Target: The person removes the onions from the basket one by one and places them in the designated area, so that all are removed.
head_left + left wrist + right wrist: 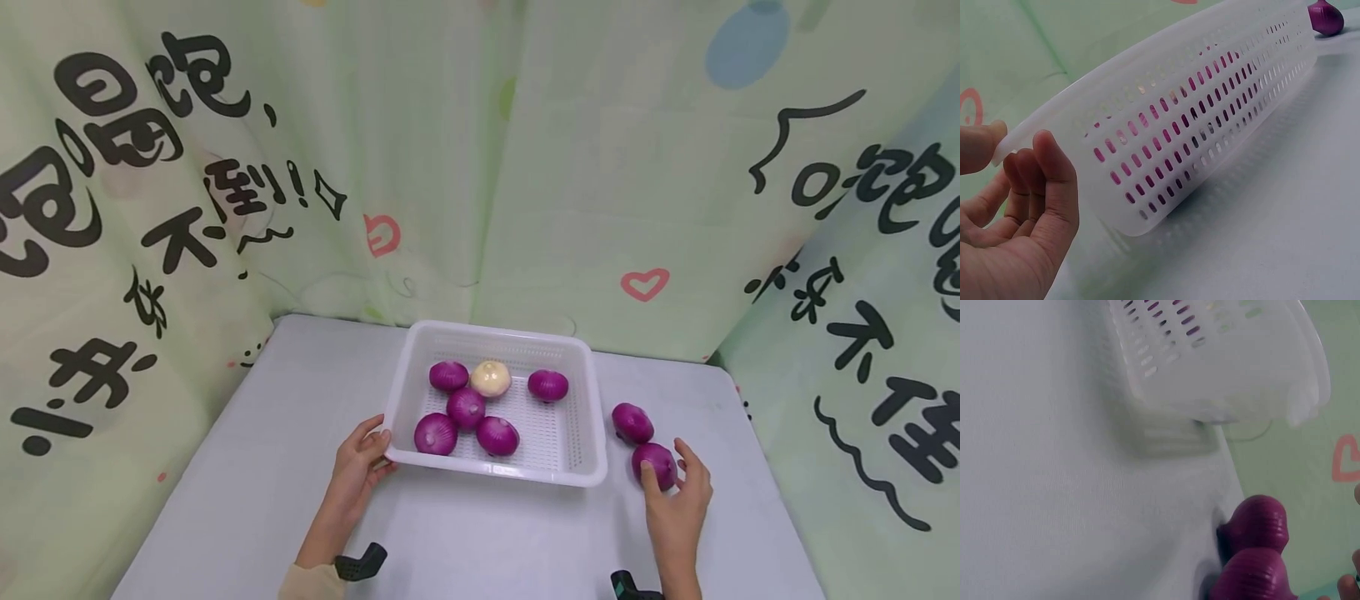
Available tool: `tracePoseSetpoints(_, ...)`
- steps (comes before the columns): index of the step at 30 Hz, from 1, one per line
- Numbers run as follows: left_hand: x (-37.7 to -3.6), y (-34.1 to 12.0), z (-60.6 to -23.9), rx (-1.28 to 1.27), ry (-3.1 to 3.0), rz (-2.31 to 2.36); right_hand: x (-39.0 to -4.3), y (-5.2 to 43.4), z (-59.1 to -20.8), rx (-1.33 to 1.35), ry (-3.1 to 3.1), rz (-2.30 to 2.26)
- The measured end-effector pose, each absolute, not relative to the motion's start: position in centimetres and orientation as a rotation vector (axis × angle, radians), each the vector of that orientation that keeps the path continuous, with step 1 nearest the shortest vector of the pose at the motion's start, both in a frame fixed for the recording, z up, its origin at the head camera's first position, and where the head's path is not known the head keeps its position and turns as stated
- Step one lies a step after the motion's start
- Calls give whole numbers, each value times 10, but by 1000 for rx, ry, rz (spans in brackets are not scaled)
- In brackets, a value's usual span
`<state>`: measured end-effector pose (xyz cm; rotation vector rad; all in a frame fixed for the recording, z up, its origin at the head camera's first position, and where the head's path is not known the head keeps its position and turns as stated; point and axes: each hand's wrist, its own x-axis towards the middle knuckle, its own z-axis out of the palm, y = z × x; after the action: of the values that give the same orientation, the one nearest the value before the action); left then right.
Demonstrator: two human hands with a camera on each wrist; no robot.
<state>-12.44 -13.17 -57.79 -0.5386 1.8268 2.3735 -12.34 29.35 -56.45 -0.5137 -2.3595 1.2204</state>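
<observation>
A white perforated plastic basket (510, 477) holds several purple onions (497, 436) and one pale cream-coloured onion (491, 378). My left hand (358, 457) grips its near left corner; in the left wrist view the thumb lies over the rim (1054, 106) with the fingers bent beneath. To the right of the basket, two purple onions rest on the table, one behind the other. My right hand (678, 500) is at the nearer onion (652, 463), thumb overlapping its front and fingers spread on the right side. The right wrist view shows a gap between those fingertips (1349, 587) and the onion.
The farther loose onion (632, 422) sits close behind the nearer one, near the basket's right wall. A white-covered table (510, 542) lies under everything. Green printed curtains (480, 167) hang along its back and sides.
</observation>
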Motion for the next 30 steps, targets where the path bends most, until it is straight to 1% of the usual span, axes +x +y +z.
tracePoseSetpoints(7,-124,-131,-578,-536,1820,2376,-121,274,-556,-346,-2269,1207)
tracePoseSetpoints(18,-126,-132,-579,-532,1830,2373,-130,240,-552,45,-2262,1041)
tracePoseSetpoints(26,-127,-131,-576,-522,1816,2399,-137,216,-550,121,-2390,1083)
tracePoseSetpoints(30,-126,-131,-573,-512,1787,2427,-144,204,-548,204,-2473,1124)
